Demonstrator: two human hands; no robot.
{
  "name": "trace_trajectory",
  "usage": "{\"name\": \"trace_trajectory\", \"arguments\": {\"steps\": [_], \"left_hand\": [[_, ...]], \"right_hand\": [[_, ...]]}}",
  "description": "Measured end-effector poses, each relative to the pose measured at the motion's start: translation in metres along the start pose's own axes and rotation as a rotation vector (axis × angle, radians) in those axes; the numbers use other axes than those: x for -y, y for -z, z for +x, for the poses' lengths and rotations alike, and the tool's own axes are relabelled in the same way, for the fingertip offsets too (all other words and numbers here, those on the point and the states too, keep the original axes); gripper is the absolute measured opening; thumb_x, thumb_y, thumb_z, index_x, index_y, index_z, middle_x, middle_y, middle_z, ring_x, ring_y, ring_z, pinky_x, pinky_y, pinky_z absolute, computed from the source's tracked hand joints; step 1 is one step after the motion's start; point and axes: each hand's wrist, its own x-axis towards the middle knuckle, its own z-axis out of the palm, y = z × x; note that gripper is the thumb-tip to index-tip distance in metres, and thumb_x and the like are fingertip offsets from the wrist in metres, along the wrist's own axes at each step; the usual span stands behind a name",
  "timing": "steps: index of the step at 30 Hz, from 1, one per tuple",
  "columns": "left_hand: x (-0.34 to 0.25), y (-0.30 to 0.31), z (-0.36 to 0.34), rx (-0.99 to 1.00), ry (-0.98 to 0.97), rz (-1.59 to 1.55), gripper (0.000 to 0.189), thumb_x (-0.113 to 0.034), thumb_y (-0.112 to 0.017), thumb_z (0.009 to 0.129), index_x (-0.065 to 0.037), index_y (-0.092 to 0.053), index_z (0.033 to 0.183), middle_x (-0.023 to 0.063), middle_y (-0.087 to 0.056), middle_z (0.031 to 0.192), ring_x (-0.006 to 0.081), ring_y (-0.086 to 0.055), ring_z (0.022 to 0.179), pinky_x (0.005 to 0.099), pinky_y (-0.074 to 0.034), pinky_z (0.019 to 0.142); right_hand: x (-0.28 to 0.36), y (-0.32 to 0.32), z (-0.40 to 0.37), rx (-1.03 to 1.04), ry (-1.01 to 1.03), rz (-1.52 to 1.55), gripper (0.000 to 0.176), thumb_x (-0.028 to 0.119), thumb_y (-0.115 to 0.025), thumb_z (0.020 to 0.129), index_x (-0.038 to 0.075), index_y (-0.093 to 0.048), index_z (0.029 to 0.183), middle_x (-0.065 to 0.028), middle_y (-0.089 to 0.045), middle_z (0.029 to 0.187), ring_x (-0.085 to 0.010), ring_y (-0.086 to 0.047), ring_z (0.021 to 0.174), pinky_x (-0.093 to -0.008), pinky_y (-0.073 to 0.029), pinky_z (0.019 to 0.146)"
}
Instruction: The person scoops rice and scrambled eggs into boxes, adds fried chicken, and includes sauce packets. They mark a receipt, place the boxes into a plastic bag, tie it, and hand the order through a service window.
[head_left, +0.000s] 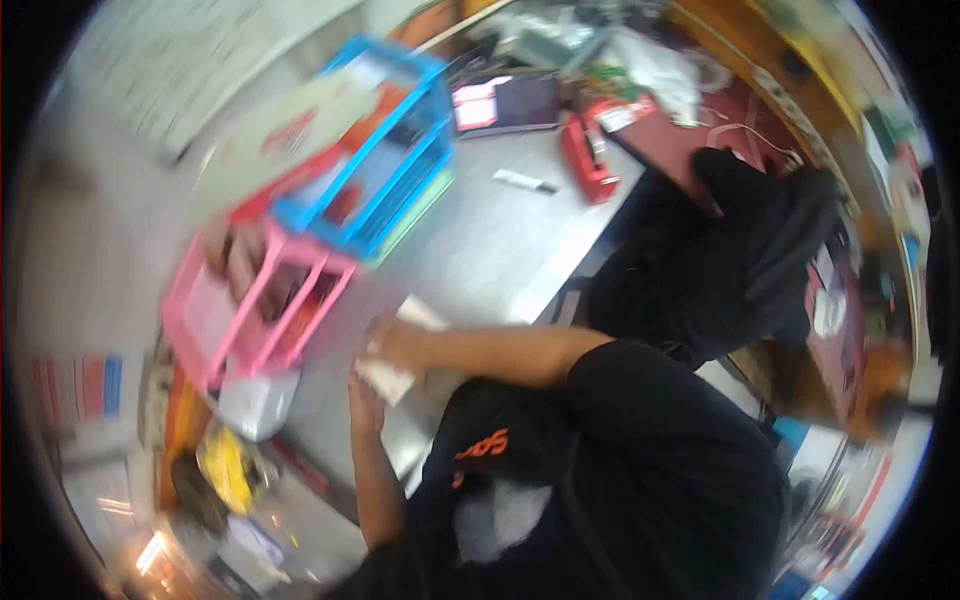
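Nearest: black sleeve. Right hand grips pale flat piece near surface's near edge; left hand touches it, closure can't tell. Looks like two-handed handling; leftward moves call for clearing pink basket. Marker nearer right edge.

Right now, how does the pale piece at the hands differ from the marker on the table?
The pale piece looks broader; the marker is slim. The pale piece shows plain cream, while the marker is white with a dark end. The right hand covers the pale piece's middle; the marker lies untouched on the table. Both are mostly light-coloured.
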Motion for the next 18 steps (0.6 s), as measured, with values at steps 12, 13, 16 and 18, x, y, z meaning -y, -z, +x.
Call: {"name": "trace_trajectory", "arguments": {"steps": [12,13,16,18], "left_hand": [[0.035,-0.056,0.099,-0.171,0.271,0.150,0.060,-0.022,-0.049,0.094,-0.006,-0.021,0.145,0.0199,-0.039,0.140,0.0343,-0.045,0.125,0.0480,-0.039,0.103],[0.028,-0.078,0.106,-0.135,0.241,0.253,0.060,-0.030,-0.048,0.096,-0.007,-0.021,0.145,0.0186,-0.039,0.141,0.0336,-0.044,0.127,0.0484,-0.037,0.104],[0.016,-0.104,0.130,-0.240,0.285,0.336,0.067,-0.050,-0.040,0.096,-0.008,-0.022,0.145,0.0155,-0.039,0.141,0.0320,-0.040,0.129,0.0486,-0.032,0.105],[0.006,-0.089,0.130,-0.258,0.287,0.513,0.072,-0.058,-0.035,0.094,-0.010,-0.021,0.146,0.0140,-0.038,0.142,0.0307,-0.039,0.129,0.0488,-0.031,0.105]], "right_hand": [[-0.375,0.100,-0.375,-1.622,-1.223,-0.187,0.031,0.000,-0.059,0.079,0.002,-0.057,0.110,-0.0150,-0.058,0.099,-0.0309,-0.057,0.092,-0.0399,-0.045,0.084],[-0.400,0.131,-0.408,-1.598,-1.180,-0.430,0.033,0.000,-0.057,0.079,0.002,-0.057,0.111,-0.0168,-0.059,0.097,-0.0342,-0.057,0.094,-0.0422,-0.044,0.085],[-0.495,0.164,-0.488,-1.436,-1.416,-0.521,0.035,0.000,-0.050,0.078,0.002,-0.058,0.112,-0.0202,-0.060,0.110,-0.0373,-0.053,0.109,-0.0431,-0.042,0.095],[-0.538,0.169,-0.522,-1.187,-1.605,-0.621,0.034,0.003,-0.051,0.078,0.004,-0.060,0.111,-0.0192,-0.060,0.114,-0.0349,-0.055,0.109,-0.0429,-0.043,0.096]]}}
